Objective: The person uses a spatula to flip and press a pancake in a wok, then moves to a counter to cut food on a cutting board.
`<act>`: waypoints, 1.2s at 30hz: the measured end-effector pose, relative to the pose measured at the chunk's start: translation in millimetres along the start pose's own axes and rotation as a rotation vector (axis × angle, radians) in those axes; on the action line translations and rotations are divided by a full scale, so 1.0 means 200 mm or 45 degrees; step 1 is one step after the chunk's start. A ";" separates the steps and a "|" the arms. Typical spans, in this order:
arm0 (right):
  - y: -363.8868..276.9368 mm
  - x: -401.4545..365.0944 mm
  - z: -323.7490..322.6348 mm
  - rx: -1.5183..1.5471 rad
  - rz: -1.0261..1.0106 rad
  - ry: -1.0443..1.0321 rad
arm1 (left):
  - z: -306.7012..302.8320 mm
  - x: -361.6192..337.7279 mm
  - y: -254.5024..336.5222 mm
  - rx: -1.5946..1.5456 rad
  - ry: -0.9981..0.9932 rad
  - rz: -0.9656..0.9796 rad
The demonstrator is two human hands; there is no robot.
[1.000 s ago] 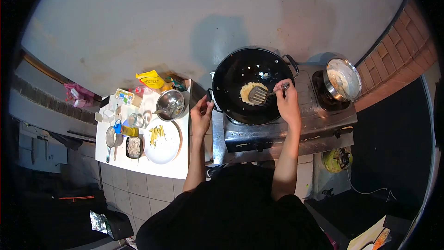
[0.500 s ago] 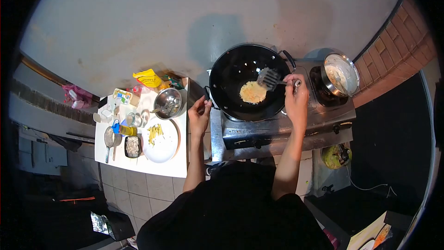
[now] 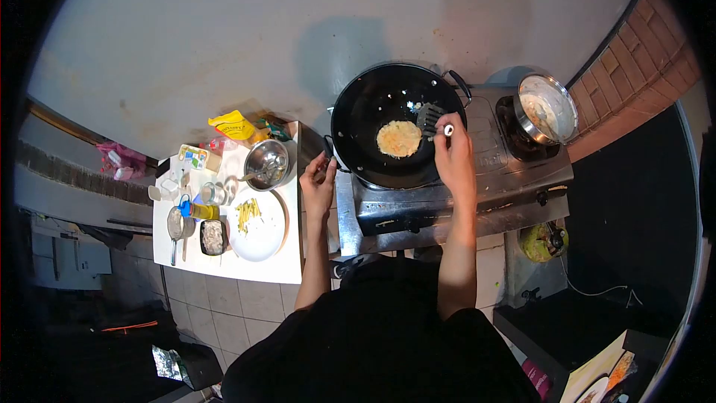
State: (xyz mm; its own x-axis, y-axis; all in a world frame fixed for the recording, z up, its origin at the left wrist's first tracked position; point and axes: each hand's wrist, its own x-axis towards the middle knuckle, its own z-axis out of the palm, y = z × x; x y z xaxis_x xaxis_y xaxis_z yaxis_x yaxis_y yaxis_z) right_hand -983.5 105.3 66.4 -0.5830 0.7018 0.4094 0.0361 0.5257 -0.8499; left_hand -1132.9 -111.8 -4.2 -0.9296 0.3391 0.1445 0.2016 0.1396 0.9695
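A black wok (image 3: 365, 104) sits on the stove, with a round, pale yellow pancake (image 3: 399, 139) lying in it. My right hand (image 3: 456, 160) is closed around the handle of a slotted turner (image 3: 429, 119). The turner's dark head is inside the wok, just right of the pancake, and its handle end points up toward me. At the wok's left side, my left hand (image 3: 318, 188) has its fingers closed at the black loop handle (image 3: 329, 146); the exact grip is partly hidden.
Right of the wok, a steel pot (image 3: 570, 116) with batter stands on the second burner. A white table (image 3: 291, 261) at left carries a plate (image 3: 261, 250) with cut green pieces, a steel bowl (image 3: 277, 151), an oil bottle (image 3: 201, 210) and a yellow packet (image 3: 233, 125).
My right hand has shifted left, bringing the turner's handle more upright; its head stays beside the pancake. My left hand remains at the wok handle. The whole view has shifted slightly.
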 end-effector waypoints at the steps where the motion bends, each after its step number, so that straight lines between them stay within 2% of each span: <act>1: 0.00 0.00 0.01 -0.001 -0.001 -0.002 | 0.00 -0.01 0.00 -0.022 0.006 -0.014; 4: -0.07 -0.01 0.04 -0.158 0.111 -0.019 | 0.00 -0.01 0.00 -0.036 -0.051 -0.048; 11: -0.13 0.00 0.01 -0.063 0.235 -0.133 | -0.01 -0.02 -0.01 -0.129 -0.098 -0.123; 13: -0.10 0.00 0.02 -0.040 0.066 -0.088 | -0.01 -0.02 0.00 -0.122 -0.097 -0.138; 16: -0.10 0.00 0.01 -0.108 0.011 0.000 | -0.01 -0.03 0.01 -0.102 -0.096 -0.136; 21: -0.07 0.01 -0.03 -0.137 0.074 0.043 | -0.02 -0.02 0.00 -0.105 -0.107 -0.115; 24: -0.08 0.01 -0.04 -0.086 0.024 0.053 | -0.02 -0.02 -0.02 -0.125 -0.120 -0.141; 27: -0.12 0.03 -0.06 0.017 0.078 0.018 | -0.02 0.00 -0.04 -0.163 -0.098 -0.090; 29: -0.12 0.03 -0.06 -0.030 -0.075 0.054 | -0.03 0.01 -0.05 -0.143 -0.117 -0.099; 36: 0.00 0.05 -0.02 0.006 -0.146 -0.013 | -0.05 0.02 -0.06 -0.111 -0.146 -0.119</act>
State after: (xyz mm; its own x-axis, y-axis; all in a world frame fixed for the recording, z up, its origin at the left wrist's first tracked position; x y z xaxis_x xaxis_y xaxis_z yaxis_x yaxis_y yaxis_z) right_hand -986.6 114.0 72.4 -0.5914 0.6322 0.5006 -0.0349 0.6001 -0.7992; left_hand -1141.1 -121.3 -13.5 -0.9009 0.4327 0.0343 0.0838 0.0958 0.9919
